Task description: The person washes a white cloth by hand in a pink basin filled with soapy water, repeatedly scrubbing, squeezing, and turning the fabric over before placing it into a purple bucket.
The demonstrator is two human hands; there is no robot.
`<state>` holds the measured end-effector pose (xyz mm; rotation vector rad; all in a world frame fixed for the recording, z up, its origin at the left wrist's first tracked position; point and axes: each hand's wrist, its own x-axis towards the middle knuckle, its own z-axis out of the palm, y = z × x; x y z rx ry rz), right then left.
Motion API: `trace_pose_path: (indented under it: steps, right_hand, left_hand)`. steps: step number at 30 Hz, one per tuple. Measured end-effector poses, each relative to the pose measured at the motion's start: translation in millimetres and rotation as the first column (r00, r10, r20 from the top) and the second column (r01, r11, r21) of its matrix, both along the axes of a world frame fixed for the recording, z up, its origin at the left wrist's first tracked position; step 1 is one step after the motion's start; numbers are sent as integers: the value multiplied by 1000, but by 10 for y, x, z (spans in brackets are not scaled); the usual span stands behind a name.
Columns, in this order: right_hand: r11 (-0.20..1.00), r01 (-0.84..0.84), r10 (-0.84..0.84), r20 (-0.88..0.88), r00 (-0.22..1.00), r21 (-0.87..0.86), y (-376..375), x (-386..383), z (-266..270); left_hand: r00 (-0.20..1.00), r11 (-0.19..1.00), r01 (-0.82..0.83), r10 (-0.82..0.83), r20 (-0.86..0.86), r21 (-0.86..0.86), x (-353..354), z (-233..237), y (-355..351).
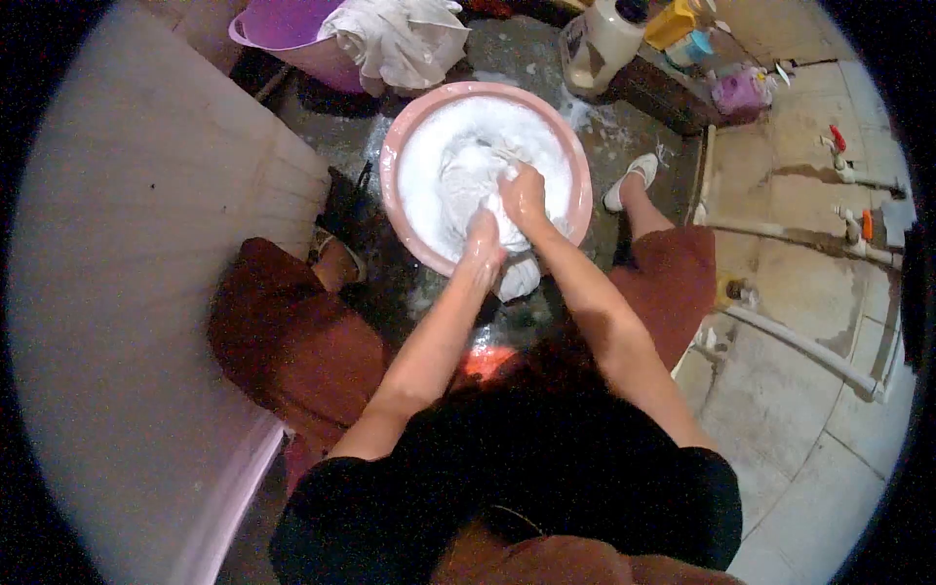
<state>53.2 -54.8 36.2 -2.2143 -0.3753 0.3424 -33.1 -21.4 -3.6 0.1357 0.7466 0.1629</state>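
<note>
Both of my hands are over a round pink basin (392, 185) full of white suds (421, 146). A soaked white cloth (466, 174) lies in the foam, and one end of it hangs over the near rim. My left hand (482, 239) grips a part of the cloth near that rim. Slightly farther in and to the right, my right hand (524, 195) is closed on another bunch of the same cloth. Foam hides the cloth's lower part.
A purple tub (288, 34) with white laundry (400, 39) over its rim stands behind the basin. At the back right are a large bottle (602, 44), a yellow container (671, 23) and a pink bag (741, 91) on a ledge. Taps (858, 175) and pipes line the right wall.
</note>
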Motion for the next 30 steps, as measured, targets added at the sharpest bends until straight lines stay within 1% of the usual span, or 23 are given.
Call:
trace_pose_path:
  steps: [2, 3, 4, 6, 7, 8, 9, 10, 13, 14, 15, 16, 17, 18, 19, 20, 22, 23, 24, 25, 27, 29, 30]
  right_hand:
    - [994, -84, 86, 34, 996, -64, -11, -444, 366]
    - [976, -176, 185, 60, 981, -126, 28, -641, 553]
    - [975, -184, 192, 57, 980, -128, 83, -750, 727]
    - [952, -305, 225, 659, 718, 7, 125, -922, 957]
    - [977, -213, 215, 114, 970, -28, 2, -690, 292]
    - [985, -53, 48, 31, 998, 164, -20, -361, 114]
    - [997, 67, -68, -42, 997, -28, -13, -123, 334]
    - [995, 97, -98, 211, 973, 14, -15, -24, 262]
    - [993, -100, 107, 115, 988, -60, -60, -468, 391]
    - [969, -246, 244, 182, 953, -10, -56, -666, 361]
    - [969, -246, 244, 183, 952, -14, -78, -666, 284]
    - [969, -237, 223, 172, 959, 64, -89, -673, 197]
    - [963, -229, 207, 154, 966, 142, -87, -680, 111]
    - [995, -97, 96, 36, 995, 23, -53, -451, 193]
    - [993, 30, -38, -71, 997, -112, -89, -117, 266]
    - [978, 29, -13, 81, 997, -207, -243, 143, 28]
    - [977, -75, 72, -22, 997, -201, -446, 403, 49]
    - [970, -54, 52, -15, 999, -236, -524, 482, 100]
    - [962, -34, 34, -6, 999, -270, -565, 539, 204]
    - [963, -79, -34, -405, 914, -258, -473, 476, 725]
    - [968, -219, 149, -417, 897, -126, -409, 389, 932]
    - [888, -435, 451, -468, 760, 149, -387, 314, 1108]
    - [889, -431, 448, -477, 756, 152, -440, 326, 1040]
  left_hand:
    - [977, 936, 147, -87, -196, 319, -93, 411, 81]
    - [995, 992, 87, -82, -48, 93, -173, 233, 152]
    - [996, 993, 79, -75, -49, 90, -170, 230, 142]
    - [996, 992, 83, -80, -37, 97, -177, 234, 36]
    - [996, 991, 84, -80, -36, 103, -178, 244, -18]
    - [997, 990, 82, -79, -27, 118, -128, 249, -34]
    - [997, 988, 82, -80, -18, 131, -76, 253, -64]
    - [987, 977, 162, -158, -35, 142, -15, 235, -101]
    - [999, 996, -30, 29, 18, 86, -148, 220, -7]
    - [940, 924, -29, 155, 304, -381, -298, -54, 101]
    - [798, 659, 119, 382, 467, -742, -374, -24, 171]
    - [797, 657, 116, 385, 465, -745, -329, 3, 137]
    - [983, 947, -19, 75, 165, -320, -241, 36, 70]
    - [955, 974, 97, -33, -294, 204, -130, 226, 48]
    - [995, 996, 11, -2, -100, 91, -54, 407, -34]
    - [994, 995, 20, -10, -105, 96, -49, 509, -4]
    - [933, 761, 319, -356, -47, 564, 51, 755, 76]
    - [830, 449, 447, -531, -172, 774, 50, 876, 301]
    - [829, 75, 278, -522, -200, 958, 66, 863, 472]
    - [888, 112, 232, -430, -163, 966, 82, 857, 465]
    - [939, 141, 175, -323, -122, 974, 113, 895, 503]
    - [829, 65, 266, -525, -193, 962, 55, 1026, 557]
    - [825, 66, 277, -528, -202, 959, 16, 1050, 616]
